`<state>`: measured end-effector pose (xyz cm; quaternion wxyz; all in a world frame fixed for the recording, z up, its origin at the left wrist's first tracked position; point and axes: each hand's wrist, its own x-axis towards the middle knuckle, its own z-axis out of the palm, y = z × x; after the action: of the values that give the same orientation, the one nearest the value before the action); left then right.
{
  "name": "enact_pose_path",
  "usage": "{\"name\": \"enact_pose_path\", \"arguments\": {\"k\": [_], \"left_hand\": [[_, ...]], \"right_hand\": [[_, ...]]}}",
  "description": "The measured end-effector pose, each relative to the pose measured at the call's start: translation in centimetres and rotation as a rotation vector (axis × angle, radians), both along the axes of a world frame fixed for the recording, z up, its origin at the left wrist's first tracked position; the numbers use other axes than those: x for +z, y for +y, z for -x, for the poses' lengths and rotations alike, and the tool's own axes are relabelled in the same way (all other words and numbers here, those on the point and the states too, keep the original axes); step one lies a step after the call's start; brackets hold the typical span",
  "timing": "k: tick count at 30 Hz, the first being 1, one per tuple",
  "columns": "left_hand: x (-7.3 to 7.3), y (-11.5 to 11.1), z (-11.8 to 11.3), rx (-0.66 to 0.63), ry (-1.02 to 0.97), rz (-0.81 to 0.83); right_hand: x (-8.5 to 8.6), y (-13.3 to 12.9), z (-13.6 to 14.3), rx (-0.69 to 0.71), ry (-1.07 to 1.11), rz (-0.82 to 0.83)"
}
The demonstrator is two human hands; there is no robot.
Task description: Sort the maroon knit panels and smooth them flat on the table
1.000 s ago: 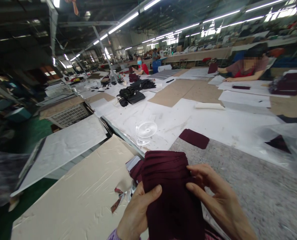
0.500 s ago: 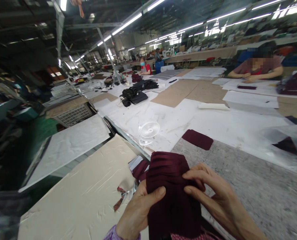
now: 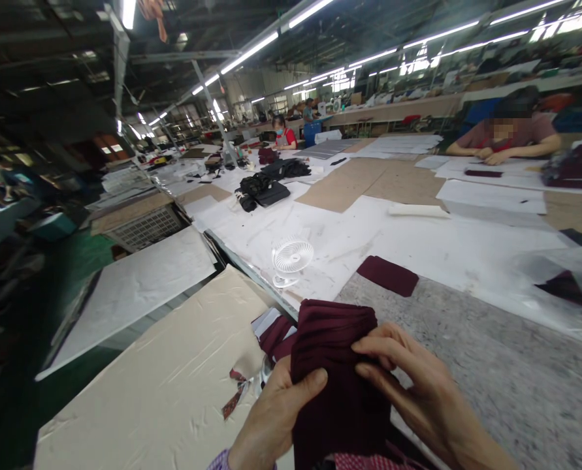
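The layered cloth at bottom centre is deep maroon, like the flat piece right of centre. Lower left, the covering is plain cream; lower right, the desk surface is mottled grey. The small fan is white, and the sleeve at the bottom edge is purple-and-white checked.

Both hands are gripping a stack of maroon fabric, and a white fan is standing on the desk beyond.

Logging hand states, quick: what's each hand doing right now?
Left hand: closed, holding the maroon cloth.
Right hand: thumb and fingertips at the cloth; whether they pinch it, unclear.
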<state>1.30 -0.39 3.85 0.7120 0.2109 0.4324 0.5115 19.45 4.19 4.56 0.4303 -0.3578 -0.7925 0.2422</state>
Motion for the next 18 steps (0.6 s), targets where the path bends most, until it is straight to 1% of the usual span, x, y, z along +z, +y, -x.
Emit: {"name": "enact_pose_path", "arguments": {"k": [4, 7, 9, 12, 14, 16, 18], "left_hand": [[0.0, 0.0, -0.1, -0.019, 0.018, 0.003], [-0.2, -0.1, 0.0, -0.006, 0.037, 0.011], [-0.3, -0.1, -0.1, 0.003, 0.039, 0.007], [-0.1, 0.2, -0.4, 0.019, 0.016, 0.006], [0.1, 0.4, -0.7, 0.029, -0.018, 0.006], [0.2, 0.6, -0.9, 0.046, -0.034, 0.005], [0.3, 0.7, -1.0, 0.069, -0.03, 0.017]], "right_hand": [[0.4, 0.2, 0.1, 0.02, -0.034, 0.025], [0.6, 0.3, 0.2, 0.043, -0.082, 0.03], [0.5, 0.3, 0.3, 0.021, -0.11, -0.044], [0.3, 0.2, 0.4, -0.049, -0.146, -0.248], [0.1, 0.1, 0.4, -0.05, -0.165, -0.346], [-0.2, 0.1, 0.3, -0.01, -0.169, -0.335], [-0.7, 0.1, -0.1, -0.01, -0.151, -0.212]]}}
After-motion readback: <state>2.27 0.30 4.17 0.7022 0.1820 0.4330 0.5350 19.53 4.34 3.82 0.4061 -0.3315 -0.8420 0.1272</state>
